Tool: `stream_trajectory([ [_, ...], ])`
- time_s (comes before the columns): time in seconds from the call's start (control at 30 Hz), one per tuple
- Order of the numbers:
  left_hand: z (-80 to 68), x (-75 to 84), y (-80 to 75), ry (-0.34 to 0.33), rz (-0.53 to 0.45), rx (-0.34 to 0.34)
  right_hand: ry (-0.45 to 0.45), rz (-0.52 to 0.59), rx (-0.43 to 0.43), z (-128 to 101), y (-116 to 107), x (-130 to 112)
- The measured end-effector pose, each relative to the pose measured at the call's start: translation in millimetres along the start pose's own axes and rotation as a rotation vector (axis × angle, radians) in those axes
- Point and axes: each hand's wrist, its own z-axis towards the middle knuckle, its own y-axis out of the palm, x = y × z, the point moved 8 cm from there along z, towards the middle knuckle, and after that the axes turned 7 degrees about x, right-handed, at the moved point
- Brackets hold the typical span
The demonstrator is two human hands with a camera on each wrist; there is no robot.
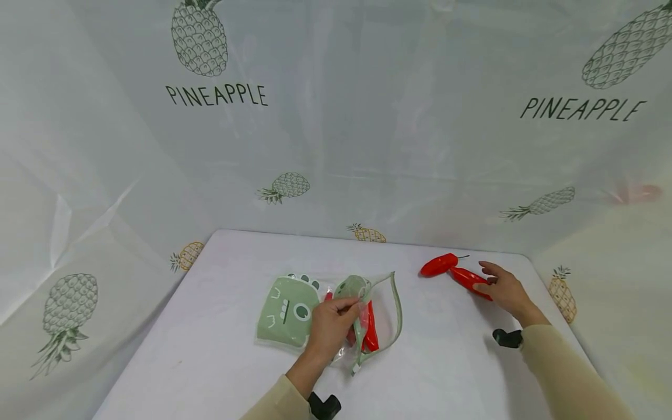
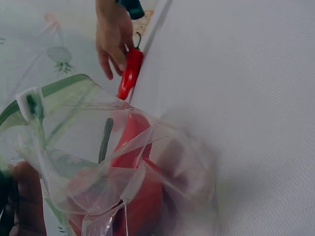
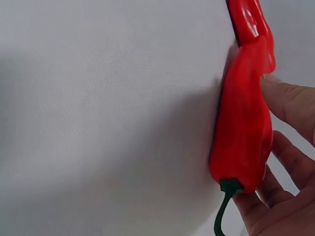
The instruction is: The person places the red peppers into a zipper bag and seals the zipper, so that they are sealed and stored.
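My left hand (image 1: 350, 305) pinches the open rim of a clear zip bag (image 1: 380, 315) with a green dinosaur print (image 1: 287, 310), lying mid-table. Red peppers (image 1: 370, 333) lie inside it; the left wrist view shows one (image 2: 132, 147) through the crumpled plastic (image 2: 162, 162), my thumb (image 2: 24, 201) at the lower left. To the right, my right hand (image 1: 482, 284) holds a loose red pepper (image 1: 466, 278) on the table, thumb (image 3: 290, 103) on its side and fingers (image 3: 268, 201) behind it. A second loose pepper (image 1: 438, 264) touches its far end.
The white table (image 1: 220, 350) is walled on three sides by a pale pineapple-print sheet (image 1: 336, 146). Its right edge runs close beside my right hand. Black wrist mounts (image 1: 507, 337) show on both sleeves.
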Motion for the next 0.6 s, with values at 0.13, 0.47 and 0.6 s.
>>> stream_trajectory([
  [0.13,-0.6,0.3,-0.1,-0.003,0.001,0.002,0.024,0.014,-0.004,2.0,5.1,3.5],
  [0.47,-2.2,1.3,0.4,0.002,0.025,0.014,0.087,-0.013,-0.022,0.7,9.7,3.8],
  [0.6,-2.2,0.5,0.8,-0.005,0.038,0.011,0.133,-0.054,-0.036,-0.4,8.3,5.3],
])
